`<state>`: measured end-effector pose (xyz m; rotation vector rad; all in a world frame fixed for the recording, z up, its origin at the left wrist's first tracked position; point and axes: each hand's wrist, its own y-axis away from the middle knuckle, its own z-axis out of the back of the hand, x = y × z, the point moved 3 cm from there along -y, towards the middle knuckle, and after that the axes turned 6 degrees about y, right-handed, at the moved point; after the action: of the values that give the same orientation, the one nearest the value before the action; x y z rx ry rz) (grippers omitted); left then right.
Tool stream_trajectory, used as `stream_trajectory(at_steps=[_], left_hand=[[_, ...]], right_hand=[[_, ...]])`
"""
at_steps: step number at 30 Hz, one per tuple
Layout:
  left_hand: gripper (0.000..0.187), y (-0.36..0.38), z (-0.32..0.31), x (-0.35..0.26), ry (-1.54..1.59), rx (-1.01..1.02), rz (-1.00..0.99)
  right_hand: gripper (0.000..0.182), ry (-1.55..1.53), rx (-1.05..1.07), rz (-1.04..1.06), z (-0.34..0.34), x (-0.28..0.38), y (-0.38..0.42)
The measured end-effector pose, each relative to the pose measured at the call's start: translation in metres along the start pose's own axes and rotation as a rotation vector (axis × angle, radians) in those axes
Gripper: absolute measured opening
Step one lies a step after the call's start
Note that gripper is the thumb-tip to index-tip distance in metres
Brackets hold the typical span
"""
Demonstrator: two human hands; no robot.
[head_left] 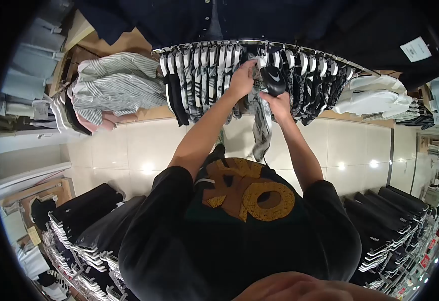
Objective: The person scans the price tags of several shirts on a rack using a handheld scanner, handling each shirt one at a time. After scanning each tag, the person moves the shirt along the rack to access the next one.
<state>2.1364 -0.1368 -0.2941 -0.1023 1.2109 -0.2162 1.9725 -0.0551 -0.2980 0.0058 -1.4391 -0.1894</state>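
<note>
We see a curved clothes rail carrying a dense row of garments on black-and-white hangers. On the separate rack to its left hang striped shirts. At the middle of the rail, a grey patterned garment hangs down toward the tiled floor. Our left hand, arm stretched up, is closed on the top of this garment by its hanger. Just beside it, our right hand grips a black handheld scanner held against the garment. White folded tops hang at the rail's right end. Racks of dark clothing flank us lower down.
</note>
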Motion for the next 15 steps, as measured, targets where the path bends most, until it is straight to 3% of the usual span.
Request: stream_trajectory(at_steps=[10, 12, 13, 14, 15], left_hand=[[0.042, -0.034, 0.024, 0.083, -0.073, 0.012, 0.078], [0.041, -0.033, 0.031, 0.092, -0.073, 0.027, 0.134], [0.040, -0.034, 0.034, 0.096, -0.065, 0.007, 0.139], [0.040, -0.033, 0.037, 0.099, -0.065, 0.008, 0.142], [0.039, -0.033, 0.043, 0.098, -0.037, -0.001, 0.151]], right_hand=[[0.011, 0.109, -0.112, 0.017, -0.042, -0.089, -0.101], [0.021, 0.208, -0.157, 0.152, -0.045, -0.099, -0.102], [0.026, 0.429, -0.185, 0.127, -0.044, -0.100, -0.097], [0.026, 0.429, -0.184, 0.124, -0.048, -0.101, -0.091], [0.033, 0.544, -0.379, 0.238, -0.050, -0.095, -0.084]])
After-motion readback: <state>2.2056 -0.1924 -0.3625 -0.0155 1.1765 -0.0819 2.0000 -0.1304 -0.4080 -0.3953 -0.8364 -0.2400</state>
